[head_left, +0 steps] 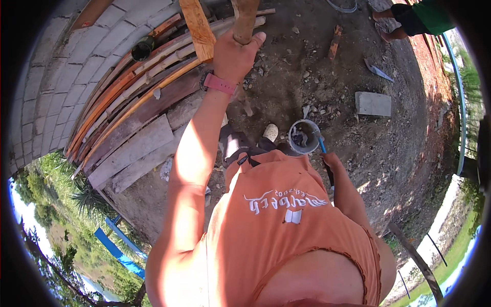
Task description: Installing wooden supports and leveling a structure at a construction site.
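Open dirt [317, 56] beside bucket [311, 147], left hand [234, 55] gripping wooden pole [246, 19]

Counted around one grey bucket [308, 150]: one blue stick [322, 145] at its right edge, one pale clog [270, 132] just left, one concrete block [373, 104] to the right, one wooden pole [245, 20], one squared timber [198, 28] and one pink wristband [220, 84] upper left, one dark round container [142, 48] farther left.

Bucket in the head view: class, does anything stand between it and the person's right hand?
Only the blue shaft in the right hand shows between them, its far end overlapping the rim of the bucket; whether they touch is unclear. Nothing else visible blocks the way.
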Available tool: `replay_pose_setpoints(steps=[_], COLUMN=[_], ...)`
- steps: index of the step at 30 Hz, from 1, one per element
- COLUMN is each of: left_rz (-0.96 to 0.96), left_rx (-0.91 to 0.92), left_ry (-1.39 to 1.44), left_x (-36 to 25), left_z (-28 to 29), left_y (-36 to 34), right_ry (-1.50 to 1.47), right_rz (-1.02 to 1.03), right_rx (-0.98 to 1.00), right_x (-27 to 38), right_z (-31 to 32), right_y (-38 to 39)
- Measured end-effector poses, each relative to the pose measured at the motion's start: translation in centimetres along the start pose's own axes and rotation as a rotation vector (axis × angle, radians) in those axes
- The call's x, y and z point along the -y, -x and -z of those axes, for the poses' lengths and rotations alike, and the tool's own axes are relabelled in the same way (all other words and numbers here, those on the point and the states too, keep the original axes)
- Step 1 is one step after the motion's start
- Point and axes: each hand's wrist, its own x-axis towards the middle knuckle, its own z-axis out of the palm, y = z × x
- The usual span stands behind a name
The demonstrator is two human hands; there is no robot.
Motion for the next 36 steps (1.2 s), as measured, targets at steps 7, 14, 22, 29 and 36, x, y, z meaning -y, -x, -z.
replay_pose_setpoints(steps=[7, 14, 22, 29, 36], left_rz=[0.063, 0.232, 0.118, 0.137, 0.138], left_rx=[-0.127, -0.206, -0.246, -0.337, -0.195], left_ry=[-0.095, 0.081, -0.141, -0.179, -0.080], left_x=[7.3, 10.7, 14.0, 22.1, 20.7], left_z=[-2.9, 2.7, 7.6, 12.2, 14.3], left_y=[1.8, 7.9, 12.6, 9.3, 9.3], right_ry=[0.048, 0.055, 0.088, 0.144, -0.946], right_rz=[0.131, 0.231, 0.263, 0.332, 0.186], right_rx=[-0.003, 0.113, 0.098, -0.041, 0.313], right_x=[2.1, 2.7, 1.6, 1.5, -0.1], right_z=[-1.7, -5.6, -7.9, -10.4, -13.5], right_y=[2.0, -0.1, -1.7, 1.3, 8.0])
